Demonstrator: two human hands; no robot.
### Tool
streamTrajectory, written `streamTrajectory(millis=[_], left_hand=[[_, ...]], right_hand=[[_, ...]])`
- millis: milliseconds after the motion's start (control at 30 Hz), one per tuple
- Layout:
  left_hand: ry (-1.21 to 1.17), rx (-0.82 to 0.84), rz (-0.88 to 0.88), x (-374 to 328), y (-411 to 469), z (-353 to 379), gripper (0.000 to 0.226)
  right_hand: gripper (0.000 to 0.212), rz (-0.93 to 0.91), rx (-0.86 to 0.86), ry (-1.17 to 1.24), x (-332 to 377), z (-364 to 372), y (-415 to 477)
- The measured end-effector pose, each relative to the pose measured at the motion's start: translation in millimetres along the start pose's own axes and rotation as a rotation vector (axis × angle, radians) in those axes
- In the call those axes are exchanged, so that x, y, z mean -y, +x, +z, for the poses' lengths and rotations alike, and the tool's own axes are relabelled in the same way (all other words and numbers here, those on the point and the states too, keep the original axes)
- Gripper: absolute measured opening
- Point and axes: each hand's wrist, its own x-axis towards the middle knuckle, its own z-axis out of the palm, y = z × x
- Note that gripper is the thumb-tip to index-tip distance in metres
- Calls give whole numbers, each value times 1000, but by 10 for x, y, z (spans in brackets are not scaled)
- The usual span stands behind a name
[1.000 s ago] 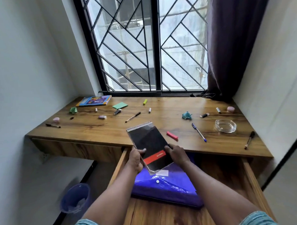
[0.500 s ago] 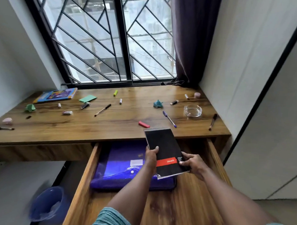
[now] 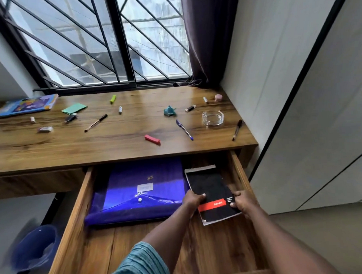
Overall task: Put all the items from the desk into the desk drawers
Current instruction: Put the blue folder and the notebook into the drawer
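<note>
A black spiral notepad [image 3: 210,189] with a red band lies low in the right side of the open wooden drawer [image 3: 240,175]. My left hand [image 3: 192,200] grips its left edge and my right hand [image 3: 243,202] grips its right edge. A blue plastic folder [image 3: 141,191] lies in the drawer to the left of the notepad. On the desk [image 3: 119,147] lie a red eraser [image 3: 152,139], a blue pen [image 3: 184,129], a black pen [image 3: 237,129], a glass ashtray [image 3: 213,117] and several other small items.
A colourful book [image 3: 25,105] and a green note pad [image 3: 74,108] lie at the desk's back left. A teal paper figure [image 3: 169,111] sits mid desk. A blue bin [image 3: 35,247] stands on the floor at the left. A wall and cabinet doors [image 3: 310,111] close the right side.
Both hands carried the notepad from above the desk edge down into the right side of the drawer, beside the blue folder. The view swung right and down.
</note>
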Motion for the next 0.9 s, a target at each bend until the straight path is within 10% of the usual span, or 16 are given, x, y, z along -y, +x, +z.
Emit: streamTrajectory(millis=[367, 900], left_hand=[[728, 136, 136, -407, -464, 47, 64], [950, -25, 384, -257, -543, 130, 41]], right_hand=[[35, -86, -223, -213, 218, 281, 168], [65, -312, -180, -580, 232, 525, 6]])
